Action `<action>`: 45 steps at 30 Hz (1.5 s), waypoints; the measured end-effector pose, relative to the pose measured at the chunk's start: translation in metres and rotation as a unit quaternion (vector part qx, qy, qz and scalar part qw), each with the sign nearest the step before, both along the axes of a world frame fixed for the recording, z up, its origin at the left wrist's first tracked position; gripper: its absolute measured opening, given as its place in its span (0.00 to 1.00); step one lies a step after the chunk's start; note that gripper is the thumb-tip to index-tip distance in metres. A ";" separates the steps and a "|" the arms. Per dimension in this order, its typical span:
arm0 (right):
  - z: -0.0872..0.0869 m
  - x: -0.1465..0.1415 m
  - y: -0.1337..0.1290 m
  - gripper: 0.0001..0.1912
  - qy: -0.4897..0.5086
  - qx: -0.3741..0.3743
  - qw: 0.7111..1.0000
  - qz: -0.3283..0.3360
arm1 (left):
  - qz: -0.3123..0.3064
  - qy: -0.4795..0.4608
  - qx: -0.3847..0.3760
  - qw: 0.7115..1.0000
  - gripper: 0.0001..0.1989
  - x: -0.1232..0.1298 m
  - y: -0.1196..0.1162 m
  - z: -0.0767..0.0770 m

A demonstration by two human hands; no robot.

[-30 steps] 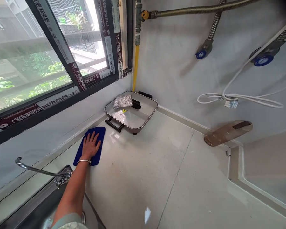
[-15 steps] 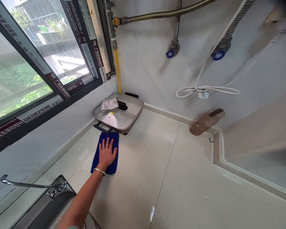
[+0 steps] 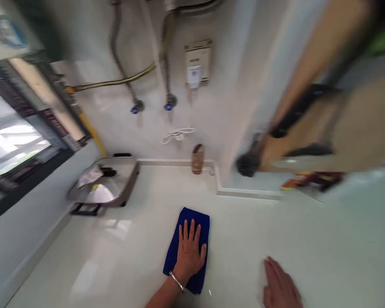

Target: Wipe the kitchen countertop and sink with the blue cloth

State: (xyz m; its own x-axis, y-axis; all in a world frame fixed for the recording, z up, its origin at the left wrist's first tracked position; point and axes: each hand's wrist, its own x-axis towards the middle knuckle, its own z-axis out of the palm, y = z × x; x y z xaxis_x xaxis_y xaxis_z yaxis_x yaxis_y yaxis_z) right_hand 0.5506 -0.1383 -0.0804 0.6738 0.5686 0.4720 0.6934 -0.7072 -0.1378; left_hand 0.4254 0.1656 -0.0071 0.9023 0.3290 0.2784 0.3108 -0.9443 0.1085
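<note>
A folded blue cloth [image 3: 200, 231] lies flat on the pale countertop [image 3: 141, 256]. My left hand [image 3: 189, 252] rests palm down on it, its fingers stretched and a little apart, with a silver bangle at the wrist. Near the bottom edge, to the right, my right hand [image 3: 279, 285] is over the bare counter. Its fingers are extended and close together, and no object shows in it. The lower part of that hand is cut off by the frame.
An electric pan [image 3: 128, 182] with a glass lid sits in the left corner by the window. A brown object [image 3: 197, 159] stands against the back wall, below a coiled white cord [image 3: 179, 135]. Blurred knives and a cardboard-coloured board [image 3: 365, 128] are at the right.
The view has swung right. My left hand and the blue cloth have moved away from the pan, to the right along the counter. My right hand has come into view.
</note>
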 end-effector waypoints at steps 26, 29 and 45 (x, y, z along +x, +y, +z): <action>0.071 0.011 0.076 0.32 0.111 0.123 0.986 0.003 | 0.070 0.006 -0.085 0.994 0.30 0.006 0.037 0.009; 0.078 0.017 0.119 0.33 0.140 0.090 0.985 0.032 | 0.172 0.023 -0.092 0.981 0.33 -0.008 0.043 0.006; 0.061 0.069 0.014 0.36 0.136 0.030 0.990 0.005 | 0.196 0.043 -0.115 0.973 0.39 -0.005 0.039 0.013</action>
